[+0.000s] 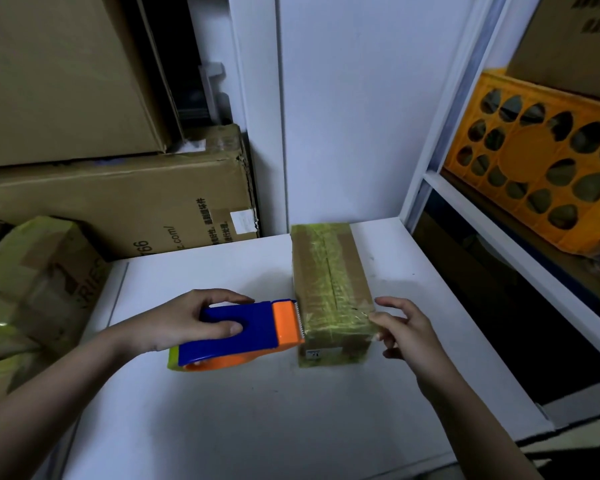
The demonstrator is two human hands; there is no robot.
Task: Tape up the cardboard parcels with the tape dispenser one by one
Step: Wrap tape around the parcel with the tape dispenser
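Gripping tape dispenser [243,332], left hand [184,320] — blade toward lengthwise parcel [329,289]; right hand [400,327] touching, fingers loose.

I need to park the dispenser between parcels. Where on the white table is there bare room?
Bare patches on the white table: the wide near stretch below both hands, and the far strip between the parcel and the printed carton. It is crowded at the parcel's near end, where the left hand holds the tape dispenser.
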